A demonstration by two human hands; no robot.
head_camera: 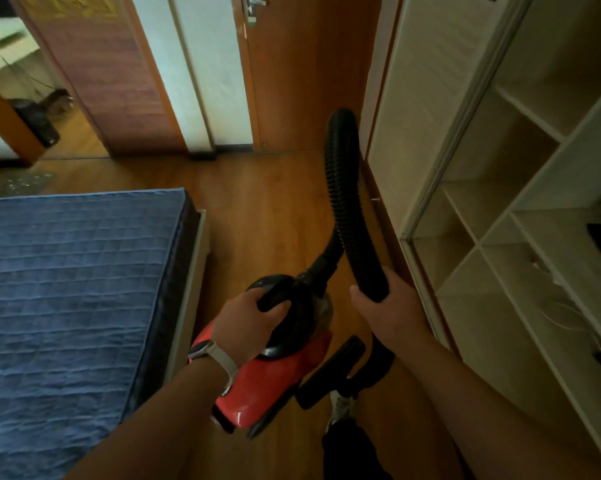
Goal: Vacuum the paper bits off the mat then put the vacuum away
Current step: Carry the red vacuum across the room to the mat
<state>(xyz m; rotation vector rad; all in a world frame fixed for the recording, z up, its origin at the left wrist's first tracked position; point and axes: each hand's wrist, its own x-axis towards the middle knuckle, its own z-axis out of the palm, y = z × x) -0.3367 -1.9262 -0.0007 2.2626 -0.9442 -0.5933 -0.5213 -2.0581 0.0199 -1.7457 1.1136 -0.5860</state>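
Mid-carry: left hand fingers grip the vacuum handle, right hand grips the hose. Next is probably the speckled mat beyond the bed.

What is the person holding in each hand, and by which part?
The left hand grips the red vacuum by its black top handle. The right hand grips the black hose on its smooth lower stretch.

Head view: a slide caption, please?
Left hand grips the red vacuum, right hand holds its black hose, between a blue bed and open shelves.
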